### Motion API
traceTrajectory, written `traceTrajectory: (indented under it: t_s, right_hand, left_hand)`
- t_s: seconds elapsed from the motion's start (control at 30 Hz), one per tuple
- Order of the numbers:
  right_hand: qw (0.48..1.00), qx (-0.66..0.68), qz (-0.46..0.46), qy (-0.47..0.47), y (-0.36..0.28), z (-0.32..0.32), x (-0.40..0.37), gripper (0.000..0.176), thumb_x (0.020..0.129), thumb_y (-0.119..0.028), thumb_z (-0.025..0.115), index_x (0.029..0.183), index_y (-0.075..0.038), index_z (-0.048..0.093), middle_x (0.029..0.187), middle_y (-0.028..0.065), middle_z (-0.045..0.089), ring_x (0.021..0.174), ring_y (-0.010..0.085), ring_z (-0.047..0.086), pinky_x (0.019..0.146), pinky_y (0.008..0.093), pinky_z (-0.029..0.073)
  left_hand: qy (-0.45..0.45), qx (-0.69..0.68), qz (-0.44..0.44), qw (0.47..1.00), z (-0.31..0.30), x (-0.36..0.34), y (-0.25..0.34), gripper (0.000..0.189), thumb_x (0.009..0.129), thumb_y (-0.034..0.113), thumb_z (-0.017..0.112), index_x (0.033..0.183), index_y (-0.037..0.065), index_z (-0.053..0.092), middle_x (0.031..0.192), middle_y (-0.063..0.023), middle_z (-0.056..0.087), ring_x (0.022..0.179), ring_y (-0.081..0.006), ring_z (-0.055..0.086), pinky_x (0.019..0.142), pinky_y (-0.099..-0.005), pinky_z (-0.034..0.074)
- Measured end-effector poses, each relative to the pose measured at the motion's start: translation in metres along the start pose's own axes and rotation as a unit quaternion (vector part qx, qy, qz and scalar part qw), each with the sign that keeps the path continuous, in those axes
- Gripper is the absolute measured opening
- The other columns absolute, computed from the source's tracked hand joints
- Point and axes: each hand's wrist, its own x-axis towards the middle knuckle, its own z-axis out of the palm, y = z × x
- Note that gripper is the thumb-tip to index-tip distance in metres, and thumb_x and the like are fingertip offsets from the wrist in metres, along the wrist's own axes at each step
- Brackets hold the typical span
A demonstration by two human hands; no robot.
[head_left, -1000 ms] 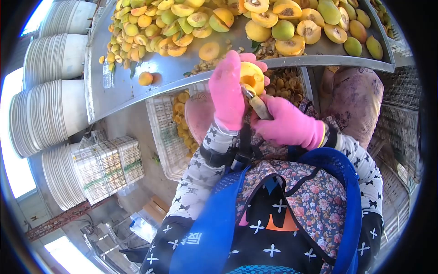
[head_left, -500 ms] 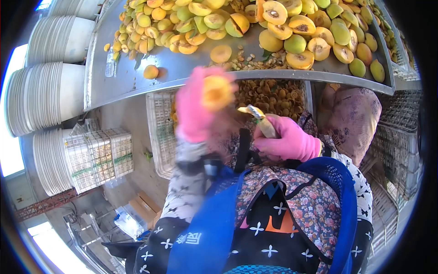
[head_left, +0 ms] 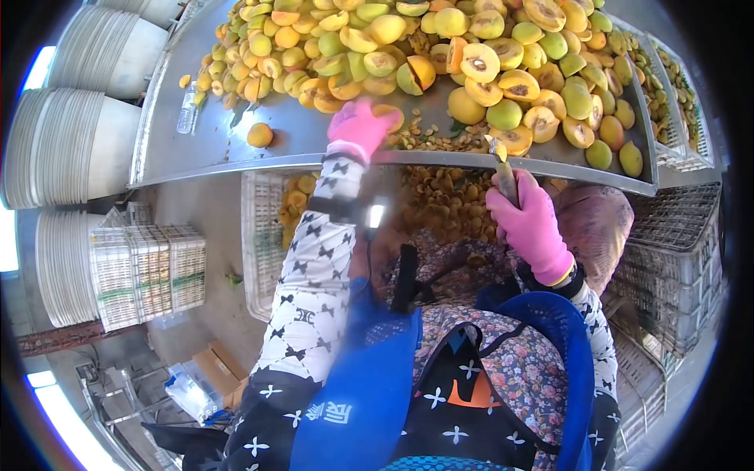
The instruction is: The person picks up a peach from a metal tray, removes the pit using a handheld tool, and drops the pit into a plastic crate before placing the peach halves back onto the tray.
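And here we are at the metal counter point(head_left: 308, 135), left arm stretched right out over its near edge! Our left grip point(head_left: 357, 129) is on a yellow fruit point(head_left: 390, 111), which lies on the bare strip just in front of the heap point(head_left: 326, 51). Fingers cover much of it, and with the blur we cannot tell whether they are closed around it or only touching.

Over on the right, no doubt at all: our right grip point(head_left: 530, 216) is clenched around the handle of a hand tool point(head_left: 507, 187), its tip up by the counter's rim with a yellow scrap point(head_left: 500, 149) on it. We would shake that scrap free, so the metal meets the next fruit clean.

Now for good form! We want the left fingers curled round the sides, the palm behind the fruit, and a light squeeze, since ripe flesh would probably bruise. We'd lift clear of the loose stones point(head_left: 424, 137) beside it rather than drag through them. And that tool? Tip pointed away from the left wrist, kept low and quiet, well apart from the reaching arm. The likeliest slip, we reckon, is wet gloves on juicy skin.
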Motion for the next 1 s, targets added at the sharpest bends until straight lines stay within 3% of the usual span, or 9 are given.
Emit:
traceTrajectory:
  t_s: [0.1,0.2,0.27,0.4,0.47,0.67,0.73,0.87,1.0]
  right_hand:
    - [0.989,-0.074,-0.012,-0.127,0.011,-0.019,0.001,0.027,0.089,-0.016,0.067,0.110,-0.002,0.058,0.073,0.0010,0.058,0.051,0.0072,0.053,0.046,0.0236,0.042]
    - [0.964,-0.044,0.044,-0.257,0.012,-0.021,-0.003,0.026,0.088,-0.019,0.068,0.107,-0.004,0.059,0.073,0.0004,0.058,0.053,0.0077,0.055,0.047,0.0238,0.043]
    - [0.952,-0.058,0.056,-0.297,0.011,-0.020,0.002,0.025,0.088,-0.020,0.069,0.106,-0.004,0.060,0.073,0.0007,0.059,0.053,0.0081,0.056,0.048,0.0239,0.044]
    - [0.952,-0.203,-0.211,0.088,0.023,-0.006,0.006,0.031,0.084,-0.017,0.070,0.108,0.000,0.060,0.075,0.0117,0.062,0.070,0.0182,0.064,0.065,0.0356,0.051]
    - [0.961,-0.192,-0.192,0.043,0.011,-0.011,-0.003,0.034,0.084,-0.019,0.071,0.111,0.000,0.061,0.082,0.0173,0.064,0.075,0.0307,0.066,0.069,0.0382,0.052]
    - [0.963,-0.133,-0.233,-0.003,0.000,0.004,-0.024,0.038,0.085,-0.017,0.072,0.117,-0.003,0.059,0.089,0.0185,0.067,0.081,0.0379,0.066,0.069,0.0428,0.052]
    - [0.918,-0.186,-0.351,-0.007,0.005,0.012,-0.018,0.040,0.085,-0.018,0.073,0.120,-0.004,0.057,0.091,0.0180,0.067,0.081,0.0366,0.067,0.069,0.0439,0.053]
    - [0.876,-0.355,-0.326,0.014,0.004,0.016,-0.017,0.036,0.087,-0.025,0.070,0.114,-0.006,0.056,0.083,0.0138,0.064,0.077,0.0344,0.066,0.065,0.0463,0.051]
    - [0.864,-0.397,-0.307,-0.028,0.006,0.017,-0.015,0.032,0.087,-0.025,0.067,0.111,-0.006,0.056,0.080,0.0133,0.063,0.073,0.0342,0.066,0.061,0.0466,0.051]
  left_hand:
    - [-0.068,-0.060,0.056,0.994,0.013,0.009,-0.004,0.046,0.082,0.027,0.075,0.117,-0.001,0.063,0.108,-0.0105,0.067,0.087,-0.0197,0.064,0.078,-0.0332,0.052]
    - [0.019,-0.217,0.089,0.972,0.011,-0.004,-0.011,0.036,0.082,0.021,0.075,0.108,-0.001,0.063,0.108,-0.0112,0.066,0.088,-0.0192,0.065,0.079,-0.0329,0.052]
    - [-0.010,-0.508,0.013,0.861,0.000,-0.024,0.003,0.025,0.088,0.015,0.070,0.105,-0.001,0.060,0.113,-0.0135,0.066,0.090,-0.0185,0.065,0.078,-0.0324,0.053]
    - [-0.095,-0.756,0.003,0.647,-0.002,-0.055,0.019,0.028,0.095,0.017,0.061,0.118,0.001,0.056,0.120,-0.0162,0.064,0.095,-0.0217,0.064,0.081,-0.0345,0.054]
    - [-0.177,-0.826,-0.028,0.534,-0.006,-0.081,0.031,0.035,0.098,0.022,0.057,0.125,0.001,0.055,0.124,-0.0180,0.062,0.099,-0.0250,0.064,0.082,-0.0375,0.054]
    - [-0.213,-0.830,-0.053,0.513,0.002,-0.121,0.068,0.048,0.101,0.030,0.047,0.140,0.001,0.048,0.129,-0.0178,0.059,0.106,-0.0303,0.061,0.089,-0.0412,0.052]
    - [-0.156,-0.782,0.020,0.603,-0.001,-0.126,0.073,0.045,0.101,0.025,0.047,0.139,0.000,0.048,0.127,-0.0174,0.060,0.107,-0.0273,0.062,0.092,-0.0381,0.051]
    - [-0.044,-0.655,0.155,0.739,0.002,-0.131,0.080,0.042,0.099,0.017,0.052,0.138,-0.001,0.048,0.120,-0.0157,0.063,0.104,-0.0234,0.062,0.090,-0.0347,0.052]
    - [-0.111,-0.791,-0.035,0.601,-0.001,-0.136,0.091,0.041,0.098,0.013,0.056,0.136,-0.001,0.050,0.108,-0.0124,0.066,0.096,-0.0214,0.064,0.085,-0.0335,0.053]
